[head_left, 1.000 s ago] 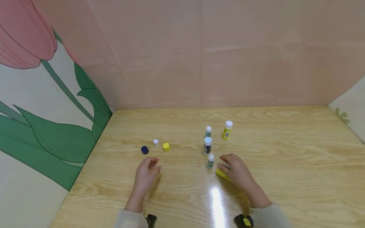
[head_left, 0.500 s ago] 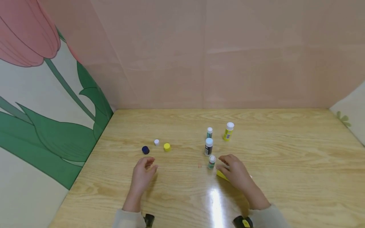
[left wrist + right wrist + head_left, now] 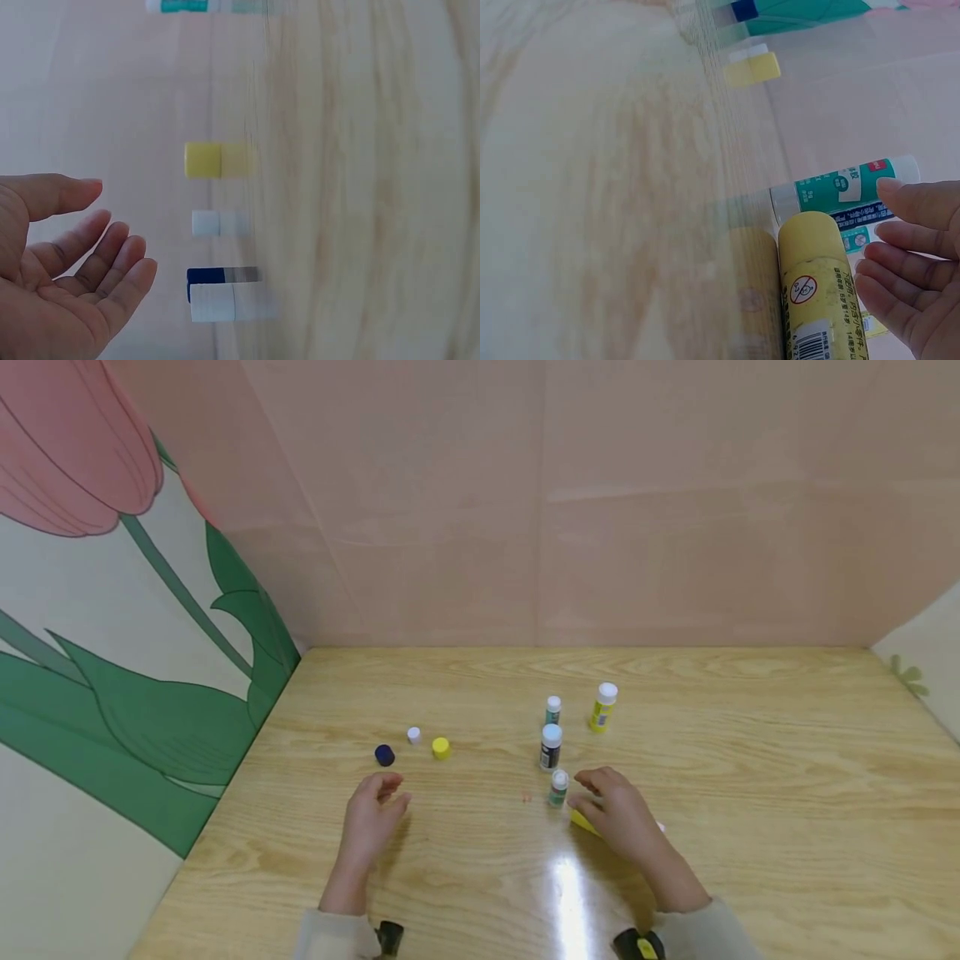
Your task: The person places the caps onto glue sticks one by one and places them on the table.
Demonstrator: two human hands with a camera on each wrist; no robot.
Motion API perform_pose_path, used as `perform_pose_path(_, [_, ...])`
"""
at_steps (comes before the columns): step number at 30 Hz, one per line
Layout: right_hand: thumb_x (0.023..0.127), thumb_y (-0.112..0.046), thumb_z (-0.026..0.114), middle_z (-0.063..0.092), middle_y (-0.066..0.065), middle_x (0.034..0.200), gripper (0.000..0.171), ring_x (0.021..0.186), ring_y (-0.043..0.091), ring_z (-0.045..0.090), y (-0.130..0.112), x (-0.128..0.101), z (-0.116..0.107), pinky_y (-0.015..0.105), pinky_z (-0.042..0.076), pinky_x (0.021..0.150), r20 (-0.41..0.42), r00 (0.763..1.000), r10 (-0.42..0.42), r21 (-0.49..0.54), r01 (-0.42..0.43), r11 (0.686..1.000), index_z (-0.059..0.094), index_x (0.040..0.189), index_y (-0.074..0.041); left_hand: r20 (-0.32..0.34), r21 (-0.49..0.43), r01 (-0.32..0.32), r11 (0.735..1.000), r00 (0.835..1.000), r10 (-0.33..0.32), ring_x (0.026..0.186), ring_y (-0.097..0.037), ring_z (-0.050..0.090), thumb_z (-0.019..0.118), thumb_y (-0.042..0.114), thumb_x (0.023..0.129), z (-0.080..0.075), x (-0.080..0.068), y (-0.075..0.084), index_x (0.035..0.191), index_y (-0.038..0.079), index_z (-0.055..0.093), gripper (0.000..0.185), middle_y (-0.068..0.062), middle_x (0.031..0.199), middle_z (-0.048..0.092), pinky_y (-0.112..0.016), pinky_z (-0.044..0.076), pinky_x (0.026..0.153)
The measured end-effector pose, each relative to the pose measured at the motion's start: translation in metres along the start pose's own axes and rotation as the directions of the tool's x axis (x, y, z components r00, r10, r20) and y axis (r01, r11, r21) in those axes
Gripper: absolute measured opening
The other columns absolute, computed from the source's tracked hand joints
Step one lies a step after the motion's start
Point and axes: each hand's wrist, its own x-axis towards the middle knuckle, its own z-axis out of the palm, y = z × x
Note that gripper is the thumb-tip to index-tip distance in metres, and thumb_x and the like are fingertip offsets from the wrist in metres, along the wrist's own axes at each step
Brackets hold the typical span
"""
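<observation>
Fingers loosely bent and holding nothing, my left hand [image 3: 369, 818] hovers over the table just in front of a navy cap [image 3: 385, 755]. A white cap [image 3: 414, 736] and a yellow cap [image 3: 441, 748] stand beyond it. Another white cap [image 3: 214, 302] shows in the left wrist view. Beneath my right hand [image 3: 622, 814] lies a yellow glue stick [image 3: 821, 292], partly hidden in the head view. Its thumb and fingers are parted, near a small upright green-and-white glue stick [image 3: 558, 789]; whether they touch it, I cannot tell.
Behind the green-and-white stick stand a dark navy glue stick [image 3: 551, 750] and a teal one [image 3: 552, 714]. A yellow glue stick with a white top [image 3: 602, 710] stands upright farther right. A pink wall backs the wooden table [image 3: 750, 760].
My left hand has drifted slightly left and away from the caps. The right hand stays over the lying yellow glue stick. The head view has shifted a little; caps and sticks keep their places.
</observation>
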Motion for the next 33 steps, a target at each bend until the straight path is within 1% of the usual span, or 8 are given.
perform_pose_path(6, [0.076,-0.006,0.065,0.055,0.013,0.089,0.027,0.082,0.026,0.054,0.0,0.0,0.0,0.036,0.049,0.067,0.0,1.0,-0.009,0.007,0.009,1.0,0.057,0.098,0.006,-0.007,0.024,0.04,0.999,0.999,-0.04,0.094,-0.03,0.05,0.061,0.001,0.077,-0.002,0.003,-0.003,0.101,-0.005,0.055,0.026,-0.015,0.099,0.053,-0.039,0.041,0.085])
perform_pose_path(9, [0.076,-0.007,0.065,0.055,0.013,0.089,0.027,0.081,0.025,0.054,0.0,0.0,0.0,0.036,0.049,0.067,0.0,1.0,-0.013,0.007,0.013,1.0,0.057,0.098,0.006,-0.009,0.034,0.047,0.998,0.999,-0.047,0.095,-0.03,0.05,0.06,0.0,0.077,-0.004,0.005,-0.005,0.101,-0.005,0.055,0.025,-0.015,0.099,0.052,-0.04,0.041,0.085])
perform_pose_path(22, [0.076,-0.005,0.065,0.056,0.013,0.09,0.025,0.081,0.024,0.054,-0.002,-0.001,0.001,0.036,0.048,0.067,-0.003,1.0,-0.023,0.005,0.023,1.0,0.058,0.098,0.005,0.023,0.048,0.05,0.998,0.998,-0.052,0.097,-0.031,0.048,0.061,0.001,0.077,-0.009,0.007,-0.008,0.103,-0.005,0.054,0.028,-0.017,0.101,0.051,-0.041,0.04,0.085])
perform_pose_path(29, [0.075,-0.005,0.065,0.056,0.012,0.088,0.025,0.08,0.023,0.053,-0.002,-0.001,0.002,0.035,0.047,0.067,-0.007,1.0,-0.028,0.007,0.028,1.0,0.058,0.097,0.005,0.025,0.063,0.046,0.997,0.999,-0.047,0.096,-0.032,0.049,0.061,0.001,0.076,-0.013,0.01,-0.011,0.102,-0.006,0.054,0.028,-0.017,0.1,0.052,-0.042,0.04,0.085])
perform_pose_path(33, [0.076,-0.006,0.065,0.056,0.011,0.089,0.026,0.081,0.023,0.053,-0.001,0.0,0.003,0.036,0.047,0.068,0.008,1.0,-0.015,0.003,0.015,1.0,0.058,0.099,0.004,0.026,0.057,0.069,0.996,0.997,-0.07,0.096,-0.032,0.049,0.061,0.001,0.076,-0.015,0.011,-0.013,0.102,-0.005,0.055,0.028,-0.017,0.1,0.051,-0.042,0.04,0.085])
